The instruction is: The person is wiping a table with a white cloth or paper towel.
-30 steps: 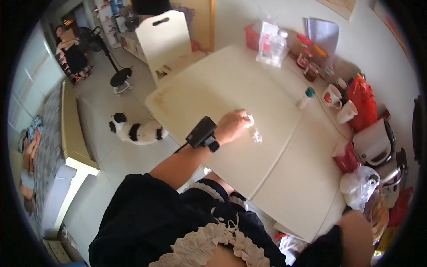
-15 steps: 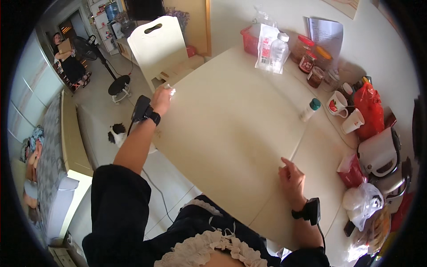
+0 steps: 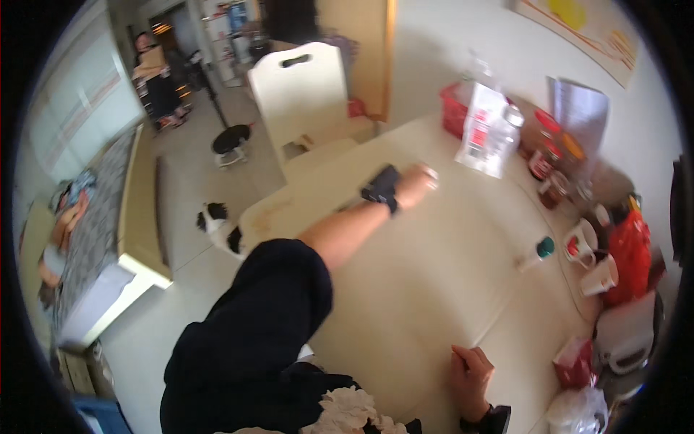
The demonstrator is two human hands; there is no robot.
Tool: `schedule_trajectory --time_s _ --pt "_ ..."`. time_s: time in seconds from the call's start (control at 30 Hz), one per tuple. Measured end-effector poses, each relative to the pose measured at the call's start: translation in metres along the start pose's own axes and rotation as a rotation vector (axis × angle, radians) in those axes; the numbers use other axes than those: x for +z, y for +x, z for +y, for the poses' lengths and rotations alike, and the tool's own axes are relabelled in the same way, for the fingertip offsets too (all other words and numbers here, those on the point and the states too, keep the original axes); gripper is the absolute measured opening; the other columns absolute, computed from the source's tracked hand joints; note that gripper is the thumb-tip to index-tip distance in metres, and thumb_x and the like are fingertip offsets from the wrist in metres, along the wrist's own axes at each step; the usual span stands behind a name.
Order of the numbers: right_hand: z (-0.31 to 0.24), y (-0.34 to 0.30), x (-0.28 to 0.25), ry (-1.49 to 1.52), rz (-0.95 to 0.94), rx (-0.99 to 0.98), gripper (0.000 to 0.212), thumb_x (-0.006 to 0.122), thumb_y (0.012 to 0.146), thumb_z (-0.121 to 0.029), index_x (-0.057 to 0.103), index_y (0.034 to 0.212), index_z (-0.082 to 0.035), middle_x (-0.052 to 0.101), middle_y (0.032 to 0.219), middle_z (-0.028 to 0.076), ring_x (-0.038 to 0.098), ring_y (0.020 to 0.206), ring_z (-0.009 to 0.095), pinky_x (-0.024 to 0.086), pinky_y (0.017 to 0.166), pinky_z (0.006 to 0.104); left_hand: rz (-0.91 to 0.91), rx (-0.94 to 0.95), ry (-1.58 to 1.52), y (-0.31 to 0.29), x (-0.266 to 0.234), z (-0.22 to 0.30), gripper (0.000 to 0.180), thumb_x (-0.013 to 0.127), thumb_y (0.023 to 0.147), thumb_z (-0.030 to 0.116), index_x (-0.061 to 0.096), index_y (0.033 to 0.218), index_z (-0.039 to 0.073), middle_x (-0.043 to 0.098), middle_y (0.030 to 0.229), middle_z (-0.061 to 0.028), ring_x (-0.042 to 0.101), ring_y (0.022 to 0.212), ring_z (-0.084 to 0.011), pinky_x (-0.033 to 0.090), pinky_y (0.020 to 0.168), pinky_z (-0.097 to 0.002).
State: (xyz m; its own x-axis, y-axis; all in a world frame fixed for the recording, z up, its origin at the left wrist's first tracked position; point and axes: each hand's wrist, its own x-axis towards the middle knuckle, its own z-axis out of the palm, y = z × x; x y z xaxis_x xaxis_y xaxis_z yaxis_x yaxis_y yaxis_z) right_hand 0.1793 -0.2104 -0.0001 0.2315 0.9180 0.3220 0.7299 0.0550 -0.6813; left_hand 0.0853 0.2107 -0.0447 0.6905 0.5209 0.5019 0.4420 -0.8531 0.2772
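Note:
My left hand [image 3: 413,189] is stretched over the far part of the cream table [image 3: 405,253], closed on a crumpled white tissue [image 3: 431,176]. Only a small bit of the tissue shows past my fingers, and motion blurs it. The hand is low at the tabletop, short of a white printed pouch [image 3: 478,126]. At the near right, my right hand [image 3: 471,380] rests on the table with its fingers curled in, and nothing shows in it. Both wrists wear black straps; a dark box sits on the left one.
Along the wall side stand a pink basket [image 3: 455,110], several jars [image 3: 543,160], a green-capped bottle [image 3: 536,254], cups [image 3: 599,275], a red bag [image 3: 630,249] and a grey appliance [image 3: 627,333]. A white chair [image 3: 303,101] stands beyond the table. On the floor at left is a black-and-white dog [image 3: 219,226]; a person [image 3: 160,79] stands farther back.
My left hand has swept right across the table from its left edge, still with the tissue. The right hand's index finger has curled in. The head view has shifted.

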Motion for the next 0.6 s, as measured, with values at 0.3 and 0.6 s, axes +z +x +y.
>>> schedule_trajectory --time_s 0.3,0.6 --pt "0.015 -0.001 0.004 0.027 0.035 -0.024 0.009 0.061 0.075 0.003 0.064 0.084 0.001 0.057 0.066 0.010 0.054 0.055 0.019 0.042 0.048 0.0279 -0.048 0.152 -0.178 -0.107 -0.040 0.127 0.012 0.050 0.081 0.006 0.059 0.089 0.003 0.055 0.095 -0.0131 0.055 0.092 -0.0295 0.047 0.078 -0.0373" --pt "0.017 -0.002 0.000 0.039 0.101 -0.058 0.006 0.059 0.080 0.002 0.063 0.085 0.002 0.055 0.066 0.010 0.051 0.054 0.017 0.040 0.049 0.0283 0.092 -0.125 -0.187 -0.150 -0.099 0.098 0.018 0.048 0.088 0.016 0.062 0.094 0.007 0.057 0.090 -0.0138 0.055 0.088 -0.0307 0.045 0.074 -0.0404"
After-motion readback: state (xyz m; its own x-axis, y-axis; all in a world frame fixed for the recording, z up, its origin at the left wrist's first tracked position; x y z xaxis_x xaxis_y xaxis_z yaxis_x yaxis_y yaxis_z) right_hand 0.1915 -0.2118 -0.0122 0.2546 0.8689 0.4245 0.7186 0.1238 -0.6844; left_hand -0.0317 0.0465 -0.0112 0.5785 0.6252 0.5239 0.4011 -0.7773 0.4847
